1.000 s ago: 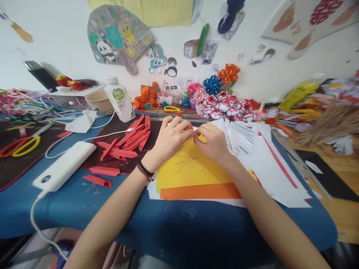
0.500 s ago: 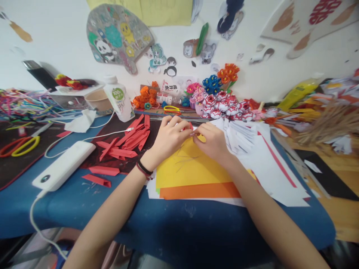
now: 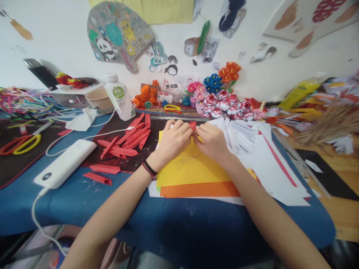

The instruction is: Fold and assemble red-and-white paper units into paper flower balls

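Note:
My left hand (image 3: 177,137) and my right hand (image 3: 212,141) meet above the far part of a yellow paper sheet (image 3: 179,173). Between their fingertips is a small piece of red paper (image 3: 193,126), mostly covered by the fingers. Both hands are closed, with thumbs and fingers pinching it. Beneath the yellow sheet an orange sheet (image 3: 200,189) sticks out on the near side. Left of my left hand lies a pile of folded red paper strips (image 3: 136,134), two of them apart from the rest. White folded paper pieces (image 3: 238,134) lie right of my right hand.
A white power bank (image 3: 66,163) with cables lies at left, near orange-and-yellow scissors (image 3: 26,145). A white bottle (image 3: 121,99) and a paper bowl (image 3: 98,100) stand behind. Paper flowers (image 3: 224,104) line the wall. White sheets (image 3: 276,179) cover the right side.
More of the red paper shows between my fingertips now. My left hand has turned slightly and sits a little lower; the right hand stays nearly in place.

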Available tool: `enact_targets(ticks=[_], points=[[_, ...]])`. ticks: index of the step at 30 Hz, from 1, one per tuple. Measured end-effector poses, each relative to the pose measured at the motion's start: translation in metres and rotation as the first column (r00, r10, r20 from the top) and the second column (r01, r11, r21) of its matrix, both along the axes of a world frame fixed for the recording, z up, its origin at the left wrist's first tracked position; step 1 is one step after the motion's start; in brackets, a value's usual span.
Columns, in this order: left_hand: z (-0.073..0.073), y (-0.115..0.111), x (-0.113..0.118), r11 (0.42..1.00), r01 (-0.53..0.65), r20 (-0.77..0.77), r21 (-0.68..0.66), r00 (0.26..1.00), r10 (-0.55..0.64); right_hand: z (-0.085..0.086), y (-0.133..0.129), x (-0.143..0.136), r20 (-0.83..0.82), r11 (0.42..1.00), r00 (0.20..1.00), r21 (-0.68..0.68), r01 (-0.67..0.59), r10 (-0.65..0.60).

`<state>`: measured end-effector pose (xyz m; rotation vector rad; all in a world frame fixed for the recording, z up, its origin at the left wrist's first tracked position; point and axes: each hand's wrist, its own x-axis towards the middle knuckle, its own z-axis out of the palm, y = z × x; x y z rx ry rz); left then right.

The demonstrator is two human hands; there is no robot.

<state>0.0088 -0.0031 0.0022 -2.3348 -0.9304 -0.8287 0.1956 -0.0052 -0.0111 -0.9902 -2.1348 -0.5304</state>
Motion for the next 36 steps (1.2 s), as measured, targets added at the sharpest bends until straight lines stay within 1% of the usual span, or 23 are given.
enact_targets(ticks=[4, 6, 8, 11, 15, 19, 22, 25, 27, 28, 30, 32, 36], points=[[-0.003, 0.003, -0.003, 0.999, 0.041, -0.004, -0.013, 0.999, -0.041, -0.001, 0.001, 0.002, 0.049, 1.000, 0.999, 0.012, 0.007, -0.007], [-0.003, 0.005, -0.005, 0.998, 0.063, -0.010, -0.001, 0.998, -0.063, -0.002, 0.001, 0.003, 0.040, 1.000, 0.999, 0.007, 0.008, -0.008], [-0.003, 0.006, -0.006, 0.997, 0.079, -0.035, 0.012, 0.996, -0.079, -0.003, 0.002, 0.004, -0.005, 1.000, 1.000, -0.004, -0.025, 0.025], [-0.001, 0.005, -0.007, 0.995, 0.094, -0.097, 0.010, 0.991, -0.093, -0.005, 0.003, 0.006, -0.055, 0.993, 0.992, -0.028, -0.116, 0.114], [-0.001, 0.004, -0.006, 0.993, 0.118, -0.187, -0.006, 0.975, -0.117, -0.006, 0.006, 0.009, -0.044, 0.980, 0.981, -0.054, -0.190, 0.188], [0.000, 0.005, -0.005, 0.992, 0.116, -0.223, -0.052, 0.967, -0.125, -0.005, 0.008, 0.012, -0.008, 0.971, 0.979, -0.127, -0.201, 0.201], [0.002, 0.005, -0.006, 0.983, 0.125, -0.191, -0.134, 0.970, -0.149, -0.004, 0.008, 0.014, -0.072, 0.947, 0.973, -0.225, -0.230, 0.220], [0.004, 0.006, -0.009, 0.952, 0.156, -0.074, -0.263, 0.981, -0.181, -0.003, 0.008, 0.014, -0.201, 0.914, 0.955, -0.303, -0.271, 0.217], [0.004, 0.006, -0.010, 0.931, 0.164, 0.025, -0.327, 0.986, -0.165, -0.003, 0.009, 0.014, -0.281, 0.918, 0.945, -0.304, -0.253, 0.168], [0.004, 0.007, -0.010, 0.927, 0.162, 0.067, -0.337, 0.987, -0.148, -0.002, 0.009, 0.013, -0.315, 0.928, 0.939, -0.289, -0.233, 0.137], [0.004, 0.007, -0.010, 0.936, 0.159, 0.121, -0.315, 0.984, -0.127, -0.002, 0.010, 0.013, -0.366, 0.946, 0.926, -0.257, -0.197, 0.093], [0.004, 0.007, -0.010, 0.950, 0.161, 0.135, -0.267, 0.983, -0.128, -0.002, 0.010, 0.012, -0.386, 0.952, 0.919, -0.242, -0.189, 0.084], [0.006, 0.004, -0.008, 0.971, 0.162, 0.086, -0.174, 0.985, -0.149, 0.002, 0.008, 0.011, -0.374, 0.954, 0.923, -0.235, -0.188, 0.090]])
